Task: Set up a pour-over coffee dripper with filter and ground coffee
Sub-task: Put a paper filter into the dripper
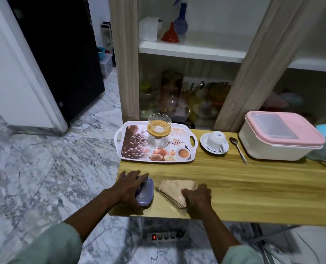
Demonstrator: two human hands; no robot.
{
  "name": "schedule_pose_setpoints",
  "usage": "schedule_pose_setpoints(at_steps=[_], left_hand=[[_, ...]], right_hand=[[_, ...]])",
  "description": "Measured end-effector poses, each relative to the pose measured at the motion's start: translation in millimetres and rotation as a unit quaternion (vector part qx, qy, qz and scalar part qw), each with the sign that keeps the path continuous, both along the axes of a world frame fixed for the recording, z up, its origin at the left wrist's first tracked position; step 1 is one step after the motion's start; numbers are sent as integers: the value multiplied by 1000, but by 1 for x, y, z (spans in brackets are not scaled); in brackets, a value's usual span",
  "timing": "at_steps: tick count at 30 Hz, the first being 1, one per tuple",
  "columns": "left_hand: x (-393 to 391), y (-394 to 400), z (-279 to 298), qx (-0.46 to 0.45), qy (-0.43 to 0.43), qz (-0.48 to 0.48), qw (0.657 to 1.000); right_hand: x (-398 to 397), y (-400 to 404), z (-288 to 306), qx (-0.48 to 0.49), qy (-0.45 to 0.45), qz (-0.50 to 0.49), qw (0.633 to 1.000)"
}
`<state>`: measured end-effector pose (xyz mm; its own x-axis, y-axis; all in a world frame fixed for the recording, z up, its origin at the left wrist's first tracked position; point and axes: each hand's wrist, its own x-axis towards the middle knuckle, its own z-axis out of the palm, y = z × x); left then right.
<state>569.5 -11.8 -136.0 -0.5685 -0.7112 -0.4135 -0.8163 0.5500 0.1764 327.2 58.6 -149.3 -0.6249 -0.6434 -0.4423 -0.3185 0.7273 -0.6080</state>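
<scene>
- Fingers of my right hand [197, 195] curl together, clamped on the near end of the paper filters [174, 188] fanned by the table's [253, 183] front edge.
- Fingers of my left hand [128, 189] spread over the purple-lidded container [146, 195], thumb wrapping its near side, at the front-left corner.
- The glass dripper [159, 124] sits atop a glass server [157, 141] on the tray [154, 160], at the back-left corner.

Upright glass dripper [159, 128] on tray [131, 147]; tan filter stack [172, 189].
</scene>
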Motion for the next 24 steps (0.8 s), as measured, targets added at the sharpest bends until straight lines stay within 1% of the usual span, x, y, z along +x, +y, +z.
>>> schedule_pose_setpoints(at_steps=[2, 3, 5, 6, 7, 8, 9, 11, 13, 15, 17, 20, 22, 24], left_hand=[[-4, 0, 0, -4, 5, -11, 1000], [-7, 0, 0, -10, 0, -20, 1000], [-11, 2, -2, -29, -13, -32, 999], [-12, 3, -2, -34, -15, -32, 999], [-12, 4, -2, -31, -14, -28, 999], [-12, 5, -1, -23, -7, -22, 999], [-13, 6, 0, -14, 10, -12, 1000], [-20, 9, 5, -7, 67, 14, 998], [-35, 10, 8, -19, 123, 32, 992], [-54, 10, 9, -46, 152, 36, 987], [-73, 10, 11, -58, 154, 37, 986], [-94, 11, 10, -47, 116, 30, 992], [-103, 12, 9, -43, 92, 25, 995], [-107, 14, 6, -47, 92, 24, 994]], right_hand=[[-4, 1, 4, -25, 72, 51, 996], [-6, 1, 6, -30, 90, 109, 990], [-8, 2, 5, 17, 138, 257, 956], [-8, 4, 3, 40, 169, 310, 935], [-8, 7, -1, 50, 194, 340, 919], [-8, 9, -4, 51, 208, 351, 912], [-7, 10, -6, 43, 210, 349, 912], [-10, 9, -6, 14, 203, 329, 922], [-15, 4, -4, -11, 204, 310, 928], [-23, -3, 0, -25, 216, 302, 928], [-30, -8, 3, -24, 230, 308, 923], [-35, -10, 5, -22, 227, 327, 917], [-36, -10, 5, -37, 216, 325, 920], [-37, -10, 6, -64, 206, 319, 923]])
